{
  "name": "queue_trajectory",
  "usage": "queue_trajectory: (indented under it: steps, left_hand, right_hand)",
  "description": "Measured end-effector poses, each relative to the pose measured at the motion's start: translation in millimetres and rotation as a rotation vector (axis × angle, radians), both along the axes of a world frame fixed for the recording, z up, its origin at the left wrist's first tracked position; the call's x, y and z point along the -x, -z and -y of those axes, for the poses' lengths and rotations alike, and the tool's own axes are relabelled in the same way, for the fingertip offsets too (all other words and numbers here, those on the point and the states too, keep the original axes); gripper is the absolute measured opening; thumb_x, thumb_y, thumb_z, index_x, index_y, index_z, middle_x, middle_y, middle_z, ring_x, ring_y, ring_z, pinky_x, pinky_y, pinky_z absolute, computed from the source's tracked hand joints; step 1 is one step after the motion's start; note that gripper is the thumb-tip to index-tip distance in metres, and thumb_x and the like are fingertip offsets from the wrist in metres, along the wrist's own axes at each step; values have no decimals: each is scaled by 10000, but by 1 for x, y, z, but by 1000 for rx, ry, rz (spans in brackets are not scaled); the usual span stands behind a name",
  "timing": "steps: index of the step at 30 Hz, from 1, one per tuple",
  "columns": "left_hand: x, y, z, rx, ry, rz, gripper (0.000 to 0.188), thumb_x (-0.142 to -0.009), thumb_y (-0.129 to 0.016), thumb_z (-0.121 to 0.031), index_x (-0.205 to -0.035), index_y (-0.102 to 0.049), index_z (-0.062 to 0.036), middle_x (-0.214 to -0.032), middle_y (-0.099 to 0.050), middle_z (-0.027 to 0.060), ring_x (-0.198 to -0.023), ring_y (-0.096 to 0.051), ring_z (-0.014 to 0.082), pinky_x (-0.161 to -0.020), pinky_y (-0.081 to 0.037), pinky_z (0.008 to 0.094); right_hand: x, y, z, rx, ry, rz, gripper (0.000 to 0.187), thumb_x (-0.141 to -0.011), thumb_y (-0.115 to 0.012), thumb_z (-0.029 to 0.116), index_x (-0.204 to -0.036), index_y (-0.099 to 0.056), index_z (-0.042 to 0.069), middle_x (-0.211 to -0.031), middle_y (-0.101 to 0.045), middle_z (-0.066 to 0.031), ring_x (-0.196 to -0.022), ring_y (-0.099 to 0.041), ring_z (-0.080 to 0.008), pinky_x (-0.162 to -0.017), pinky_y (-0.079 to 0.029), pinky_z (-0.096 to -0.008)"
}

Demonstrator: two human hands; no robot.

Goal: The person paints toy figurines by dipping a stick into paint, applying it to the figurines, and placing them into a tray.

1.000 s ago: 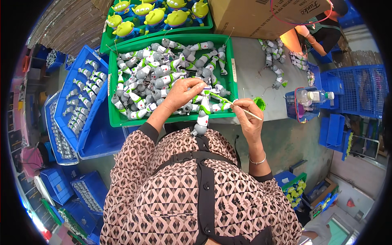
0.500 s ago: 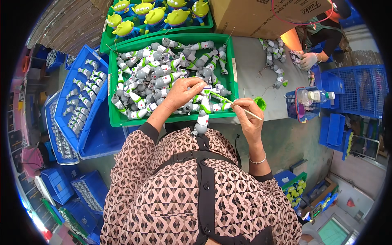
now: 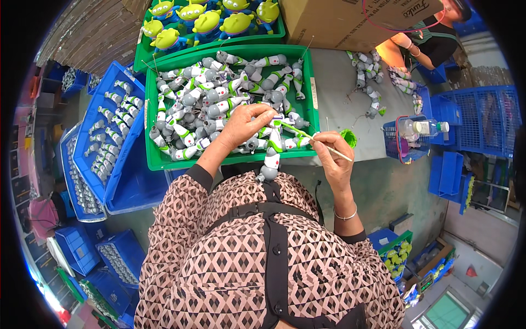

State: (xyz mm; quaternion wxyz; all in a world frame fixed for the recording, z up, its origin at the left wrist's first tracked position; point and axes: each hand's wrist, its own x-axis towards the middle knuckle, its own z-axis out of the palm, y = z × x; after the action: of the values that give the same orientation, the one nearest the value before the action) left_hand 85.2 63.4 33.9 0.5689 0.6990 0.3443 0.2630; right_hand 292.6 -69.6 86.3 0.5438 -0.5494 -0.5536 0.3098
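Note:
My left hand (image 3: 245,127) pinches the upper end of a toy figure's leg (image 3: 272,159), white and grey with bright green bands and a red dot. Its grey rounded end points down toward my body. In my right hand (image 3: 335,160) is a thin paintbrush (image 3: 298,131), its front part green and its handle pale. The brush's tip reaches the leg just beside my left fingers. Both hands are over the near edge of a green tray (image 3: 314,109) heaped with similar toy legs (image 3: 219,93).
A small pot of green paint (image 3: 348,139) stands right of the tray. Green-headed figures (image 3: 207,22) fill the tray behind, next to a cardboard box (image 3: 350,22). Blue crates (image 3: 90,142) with legs are at left. Bottles (image 3: 422,128) sit in a blue basket at right, near another person's arm (image 3: 413,48).
At the far right, the other person's gloved hand has left the parts on the table, and their arm is drawn up and back. My hands, the leg and the brush look almost unmoved.

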Motion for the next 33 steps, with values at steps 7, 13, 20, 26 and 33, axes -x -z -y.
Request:
queue_trajectory:
  steps: [7,13,20,26,33]
  left_hand:
    - [0,-1,-1,6,7,-33,284,-930,-564,-255,-943,-681,4,-847,-681,61,-763,-634,120,-717,-497,269]
    - [1,3,0,3,0,-16,286,-930,-569,-258,-944,-680,5,-851,-682,60,-769,-635,120,-716,-497,270]
    - [0,0,1,19,-4,-3,277,-930,-573,-251,-940,-680,5,-860,-682,57,-768,-633,122,-718,-497,271]
    - [1,-1,1,13,1,-14,283,-929,-576,-256,-943,-679,7,-859,-681,60,-770,-627,121,-716,-496,272]
    - [1,0,1,-20,-8,-22,294,-925,-580,-264,-944,-677,13,-838,-680,63,-753,-624,127,-702,-491,272]
  right_hand:
    - [0,2,1,0,-1,-14,72,-861,-650,17,-914,-625,-23,-864,-649,-114,-762,-648,-161,-704,-538,-266]
    - [-1,0,2,-9,-4,0,75,-860,-652,21,-912,-625,-25,-866,-648,-113,-770,-649,-162,-696,-539,-266]
    - [2,0,1,-8,-11,41,68,-860,-650,18,-907,-624,-23,-862,-649,-116,-762,-650,-164,-689,-539,-262]
    - [2,-1,2,-30,-4,17,64,-860,-646,13,-907,-625,-24,-853,-648,-113,-761,-649,-164,-687,-539,-264]
    - [3,1,2,-7,-10,49,66,-856,-649,10,-906,-625,-25,-854,-646,-116,-768,-648,-165,-692,-538,-262]
